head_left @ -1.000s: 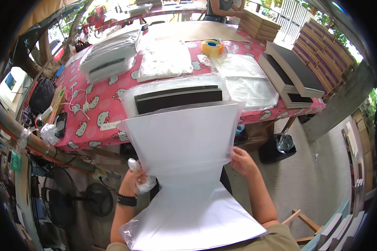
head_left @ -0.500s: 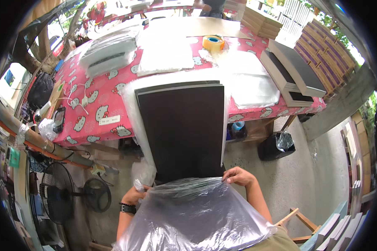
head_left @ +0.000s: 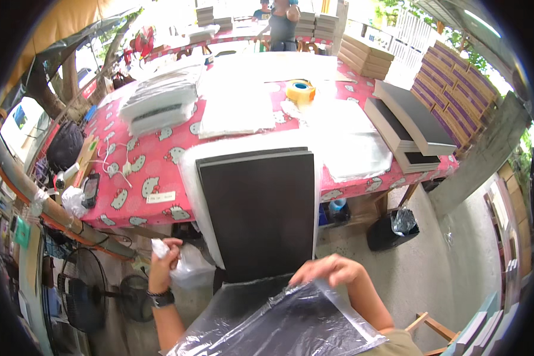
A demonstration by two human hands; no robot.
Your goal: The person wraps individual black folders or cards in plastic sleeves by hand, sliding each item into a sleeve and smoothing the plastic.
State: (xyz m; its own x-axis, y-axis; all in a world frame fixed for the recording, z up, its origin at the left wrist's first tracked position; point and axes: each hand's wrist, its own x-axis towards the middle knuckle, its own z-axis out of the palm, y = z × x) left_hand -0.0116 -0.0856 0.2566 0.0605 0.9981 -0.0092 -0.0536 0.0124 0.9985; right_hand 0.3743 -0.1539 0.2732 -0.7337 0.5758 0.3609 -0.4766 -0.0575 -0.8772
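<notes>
A black fan (head_left: 83, 291) stands at left, a black bin (head_left: 390, 237) at right.

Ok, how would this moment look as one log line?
Left hand: holding crumpled plastic | Right hand: touching clear film | Black panel: jutting over near edge of pink-covered table | Orange tape roll: on table

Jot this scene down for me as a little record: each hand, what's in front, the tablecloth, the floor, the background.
Left hand: holds crumpled plastic
Right hand: at the upper edge of a clear plastic sheet; blurred, grip unclear
In front: black boards, one on another
Pink tablecloth: carries a roll of tape and stacked grey-topped boards
Floor: black bin at right
Background: two people
</notes>
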